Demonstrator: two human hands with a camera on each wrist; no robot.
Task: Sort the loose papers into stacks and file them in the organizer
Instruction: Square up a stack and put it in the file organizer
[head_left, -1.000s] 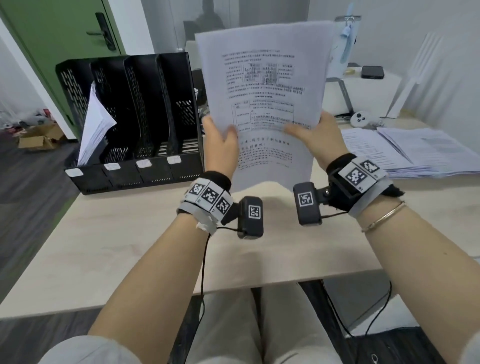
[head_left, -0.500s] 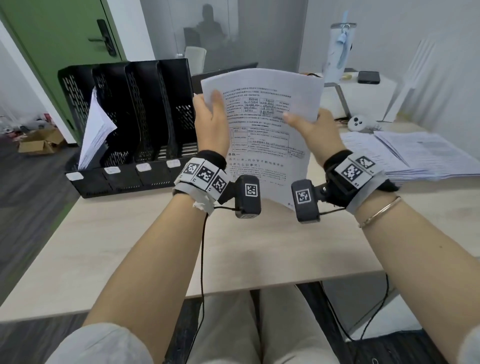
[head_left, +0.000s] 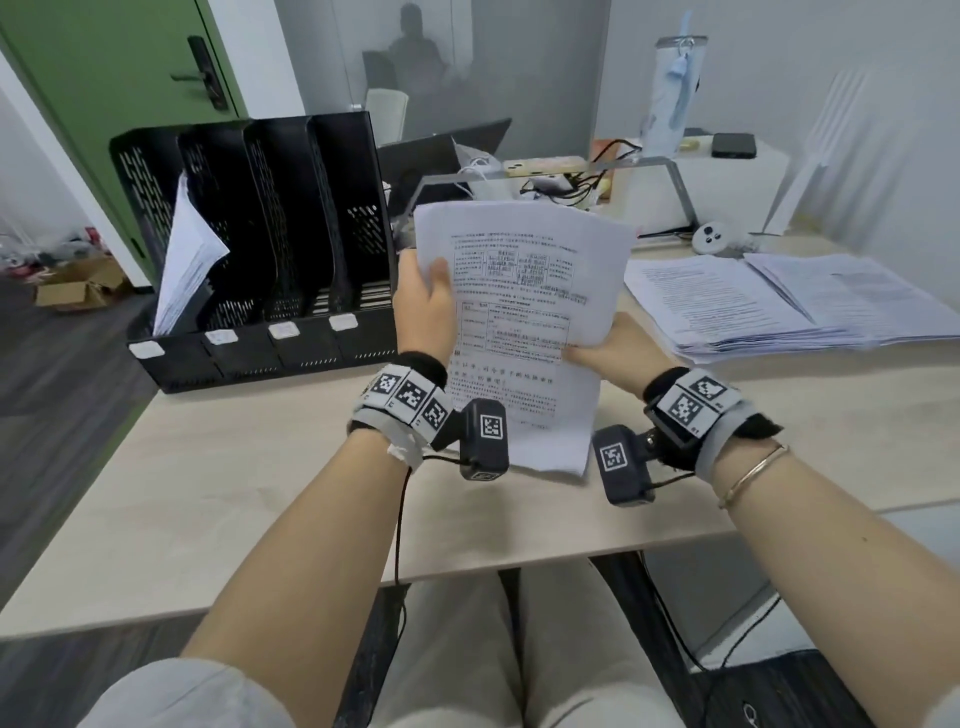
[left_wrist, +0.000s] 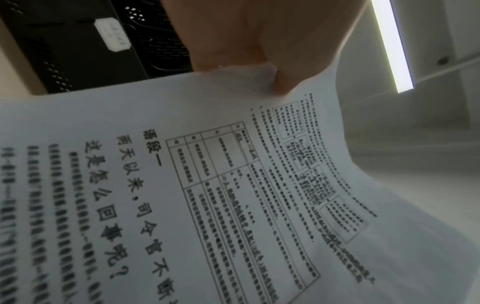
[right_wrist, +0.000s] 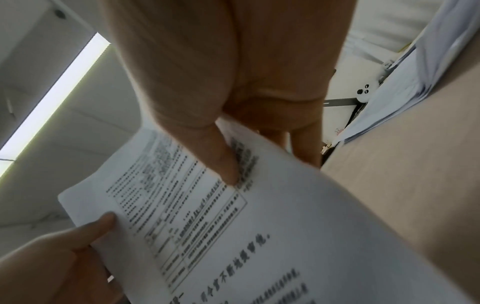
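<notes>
Both hands hold a thin stack of printed sheets (head_left: 524, 322) upright above the table's middle. My left hand (head_left: 423, 299) pinches its left edge, thumb on the front, as the left wrist view shows on the printed sheets (left_wrist: 233, 185). My right hand (head_left: 605, 353) pinches the right edge lower down; its thumb lies on the printed sheets (right_wrist: 233, 226), fingers behind. The black four-slot organizer (head_left: 260, 249) stands to the left, with a leaning sheaf of papers (head_left: 184, 260) in its leftmost slot. The other slots look empty. A loose paper pile (head_left: 789, 301) lies on the table at the right.
Behind the held sheets are a laptop (head_left: 441, 161), a metal stand (head_left: 675, 187) with cables, a white controller (head_left: 711, 236) and a tumbler (head_left: 675, 88). Bare tabletop (head_left: 234, 493) spreads in front of the organizer. A green door (head_left: 104, 78) is at far left.
The sheets have come down from high in front of the camera to just above the table. My left hand slid up the left edge; my right hand dropped lower on the right edge.
</notes>
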